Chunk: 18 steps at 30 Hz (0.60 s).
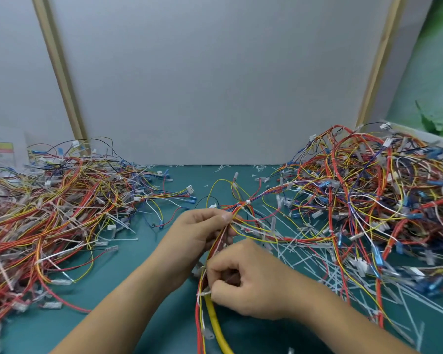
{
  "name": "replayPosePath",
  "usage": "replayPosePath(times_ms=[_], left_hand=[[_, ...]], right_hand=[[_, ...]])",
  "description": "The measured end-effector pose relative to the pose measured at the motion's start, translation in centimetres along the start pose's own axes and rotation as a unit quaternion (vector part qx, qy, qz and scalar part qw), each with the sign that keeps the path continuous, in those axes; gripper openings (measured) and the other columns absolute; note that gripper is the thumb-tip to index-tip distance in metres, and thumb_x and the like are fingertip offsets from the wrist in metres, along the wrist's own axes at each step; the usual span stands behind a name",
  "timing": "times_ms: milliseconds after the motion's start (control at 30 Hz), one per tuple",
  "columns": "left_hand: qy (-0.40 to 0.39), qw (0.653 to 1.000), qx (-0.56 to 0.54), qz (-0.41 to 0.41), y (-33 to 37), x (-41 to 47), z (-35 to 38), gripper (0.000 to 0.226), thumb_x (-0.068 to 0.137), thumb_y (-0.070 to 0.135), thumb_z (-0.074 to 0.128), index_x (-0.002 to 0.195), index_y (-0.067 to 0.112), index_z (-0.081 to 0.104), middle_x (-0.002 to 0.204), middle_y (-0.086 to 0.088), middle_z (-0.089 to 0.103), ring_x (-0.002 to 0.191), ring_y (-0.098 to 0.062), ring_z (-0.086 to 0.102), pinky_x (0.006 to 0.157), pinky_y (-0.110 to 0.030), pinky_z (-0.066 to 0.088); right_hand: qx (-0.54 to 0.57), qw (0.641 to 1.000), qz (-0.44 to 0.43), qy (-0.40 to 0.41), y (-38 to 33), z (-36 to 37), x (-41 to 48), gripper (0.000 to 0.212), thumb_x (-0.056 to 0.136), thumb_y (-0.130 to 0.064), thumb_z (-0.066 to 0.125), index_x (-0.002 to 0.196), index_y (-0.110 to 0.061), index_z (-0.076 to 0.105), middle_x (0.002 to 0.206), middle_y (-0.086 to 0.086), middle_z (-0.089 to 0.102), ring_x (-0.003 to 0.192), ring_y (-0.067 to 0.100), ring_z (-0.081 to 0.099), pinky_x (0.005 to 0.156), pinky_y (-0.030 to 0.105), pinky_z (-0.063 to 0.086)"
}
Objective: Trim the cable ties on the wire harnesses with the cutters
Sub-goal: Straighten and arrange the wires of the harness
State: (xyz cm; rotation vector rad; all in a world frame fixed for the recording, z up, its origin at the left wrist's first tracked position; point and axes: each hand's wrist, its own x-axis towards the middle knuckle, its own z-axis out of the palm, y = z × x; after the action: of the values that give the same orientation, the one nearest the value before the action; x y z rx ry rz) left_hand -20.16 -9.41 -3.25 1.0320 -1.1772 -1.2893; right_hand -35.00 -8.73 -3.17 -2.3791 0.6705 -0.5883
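Well, a green surface (143,277) holds a big left pile (49,213) and a big right pile (368,200) of tangled wires. Between them, near the front, both hands hold one wire harness (241,208). The left hand (197,233) has its grip pinching the wires up high. The right hand (248,279) has its grip curled round the wires lower down, fingertips touching a small white cable tie (203,293). Cut tie bits (317,259) lie just beside.

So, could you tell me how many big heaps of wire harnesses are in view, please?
2: left heap at the left edge, right heap at the right edge; others may lie outside the view.
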Motion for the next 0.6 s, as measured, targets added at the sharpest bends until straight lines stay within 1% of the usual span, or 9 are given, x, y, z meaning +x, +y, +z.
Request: replayPosePath(times_ms=[67, 133, 200, 233, 300, 333, 400, 533, 600], left_hand=[[0.012, 0.999, -0.023, 0.02, 0.7, 0.3, -0.3, 0.015, 0.094, 0.01, 0.059, 0.083, 0.006, 0.069, 0.072, -0.01, 0.064, 0.06, -0.014, 0.058, 0.058, -0.02, 0.047], [0.011, 0.998, -0.034, 0.042, 1.3, 0.7, -0.5, 0.014, 0.093, 0.008, 0.058, 0.094, -0.001, 0.069, 0.078, -0.012, 0.068, 0.069, -0.019, 0.061, 0.064, -0.023, 0.049], [-0.001, 0.997, -0.028, 0.065, 1.7, 1.2, -0.5, 0.016, 0.09, 0.008, 0.06, 0.097, -0.003, 0.069, 0.081, -0.01, 0.072, 0.071, -0.016, 0.066, 0.066, -0.019, 0.054], [-0.005, 0.997, -0.024, 0.076, 1.7, 1.4, -0.4, 0.017, 0.088, 0.01, 0.062, 0.097, -0.002, 0.07, 0.081, -0.009, 0.073, 0.072, -0.014, 0.067, 0.067, -0.018, 0.054], [-0.006, 0.996, -0.016, 0.091, 1.2, 1.5, -0.2, 0.021, 0.083, 0.016, 0.065, 0.097, 0.002, 0.071, 0.084, -0.008, 0.073, 0.075, -0.014, 0.068, 0.071, -0.02, 0.054], [-0.004, 0.995, -0.014, 0.094, 0.8, 1.5, -0.3, 0.021, 0.082, 0.017, 0.067, 0.097, 0.003, 0.072, 0.086, -0.009, 0.073, 0.077, -0.015, 0.067, 0.073, -0.022, 0.053], [-0.002, 0.995, -0.008, 0.097, -0.1, 1.3, -0.5, 0.019, 0.082, 0.017, 0.071, 0.098, 0.006, 0.073, 0.089, -0.01, 0.073, 0.08, -0.016, 0.067, 0.075, -0.024, 0.05], [0.002, 0.996, 0.016, 0.089, -1.0, 1.1, -1.0, 0.018, 0.08, 0.022, 0.074, 0.095, 0.013, 0.075, 0.094, -0.011, 0.075, 0.086, -0.018, 0.066, 0.075, -0.025, 0.049], [-0.009, 0.996, 0.011, 0.086, -1.0, 1.0, -1.0, 0.016, 0.078, 0.024, 0.075, 0.094, 0.018, 0.076, 0.095, -0.011, 0.075, 0.088, -0.019, 0.067, 0.078, -0.026, 0.05]], right_hand=[[-0.061, 0.996, -0.002, 0.061, -0.6, -1.3, 0.1, 0.018, 0.08, -0.032, 0.058, 0.067, -0.02, 0.062, 0.058, -0.006, 0.053, 0.056, 0.01, 0.049, 0.054, 0.028, 0.04], [-0.087, 0.98, -0.009, 0.179, -1.2, -3.2, 0.2, 0.026, 0.083, -0.043, 0.054, 0.07, -0.022, 0.062, 0.063, -0.009, 0.054, 0.058, 0.01, 0.051, 0.054, 0.025, 0.038], [-0.089, 0.952, -0.024, 0.291, -1.2, -5.1, 0.2, 0.026, 0.087, -0.043, 0.054, 0.071, -0.024, 0.062, 0.064, -0.01, 0.053, 0.059, 0.009, 0.051, 0.053, 0.019, 0.035], [-0.121, 0.938, -0.033, 0.322, -1.1, -5.9, 0.2, 0.022, 0.088, -0.04, 0.056, 0.072, -0.026, 0.062, 0.067, -0.011, 0.054, 0.062, 0.008, 0.052, 0.056, 0.019, 0.036], [-0.221, 0.919, -0.042, 0.323, -0.3, -6.4, 0.0, 0.01, 0.09, -0.031, 0.062, 0.082, -0.029, 0.067, 0.079, -0.014, 0.056, 0.076, 0.006, 0.053, 0.069, 0.024, 0.043], [-0.262, 0.914, -0.039, 0.306, 0.3, -6.0, -0.1, 0.005, 0.09, -0.026, 0.065, 0.089, -0.026, 0.07, 0.086, -0.012, 0.058, 0.084, 0.009, 0.053, 0.075, 0.029, 0.046], [-0.305, 0.911, -0.021, 0.279, 1.6, -4.7, -0.5, 0.01, 0.089, -0.022, 0.07, 0.098, -0.023, 0.074, 0.094, -0.008, 0.062, 0.09, 0.017, 0.054, 0.079, 0.037, 0.049], [-0.303, 0.914, -0.009, 0.269, 2.9, -3.5, -0.8, 0.004, 0.087, -0.027, 0.075, 0.092, -0.027, 0.075, 0.085, -0.016, 0.068, 0.08, 0.015, 0.053, 0.072, 0.038, 0.05], [-0.251, 0.931, 0.012, 0.264, 3.0, -3.4, -0.9, 0.003, 0.088, -0.033, 0.07, 0.086, -0.031, 0.071, 0.081, -0.018, 0.066, 0.081, 0.011, 0.053, 0.073, 0.034, 0.048]])
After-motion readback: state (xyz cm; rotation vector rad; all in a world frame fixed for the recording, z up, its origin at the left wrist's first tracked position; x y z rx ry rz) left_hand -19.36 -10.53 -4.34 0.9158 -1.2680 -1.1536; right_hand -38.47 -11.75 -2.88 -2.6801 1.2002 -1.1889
